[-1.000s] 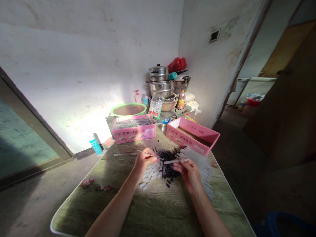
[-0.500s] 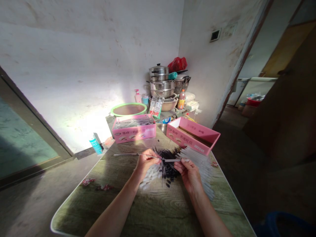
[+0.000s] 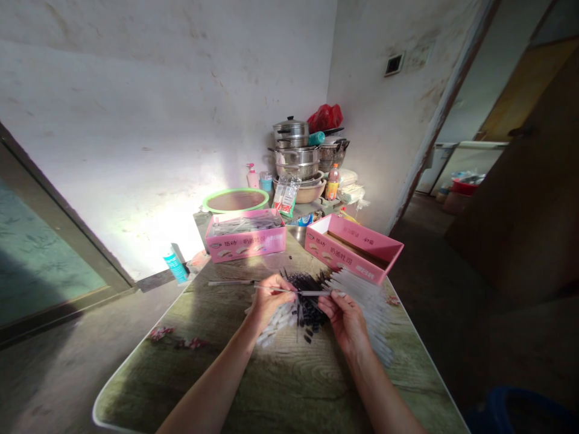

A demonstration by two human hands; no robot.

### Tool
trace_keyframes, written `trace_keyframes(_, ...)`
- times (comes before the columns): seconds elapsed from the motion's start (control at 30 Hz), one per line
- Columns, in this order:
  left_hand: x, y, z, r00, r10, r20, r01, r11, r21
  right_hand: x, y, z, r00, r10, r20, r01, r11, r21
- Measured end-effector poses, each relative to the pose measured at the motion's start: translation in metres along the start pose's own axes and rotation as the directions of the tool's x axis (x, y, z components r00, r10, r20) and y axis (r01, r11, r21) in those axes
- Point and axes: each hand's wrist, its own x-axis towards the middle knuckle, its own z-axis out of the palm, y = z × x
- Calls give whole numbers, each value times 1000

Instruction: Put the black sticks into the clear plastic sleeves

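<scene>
My left hand pinches a thin dark rod that sticks out to its left. My right hand pinches a slim pale tube, held level. The tube's left end meets the left fingertips; whether the rod sits inside it I cannot tell. Beneath the hands lies a heap of small black pieces, like caps. Short white pieces are piled beside my left hand. Long translucent white tubes lie in a bundle by my right hand. Another slender stick rests on the table, left of my left hand.
A pink box full of thin grey sticks stands at the back of the wooden-patterned table. To its right is a second pink box. Behind them are stacked pots, a green-rimmed basin and a bottle.
The pale tube and the left fingertips have come together, closing the small gap between them. The rod's left end has dipped slightly. Both arms stay nearly still.
</scene>
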Motion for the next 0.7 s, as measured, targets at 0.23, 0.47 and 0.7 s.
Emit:
trace_keyframes(0.23, -4, 4, 4, 996, 82, 31, -86, 982, 169, -1, 6, 0, 998, 70, 5, -70, 997, -16)
trace_keyframes(0.47, -6, 10, 11, 994, 41, 101, -56, 987, 148, 2, 9, -4, 993, 121, -1, -121, 991, 63)
trace_keyframes(0.7, 14, -1, -20, 989, 123, -84, -104, 974, 200, 4, -8, -5, 998, 48, -39, -39, 979, 202)
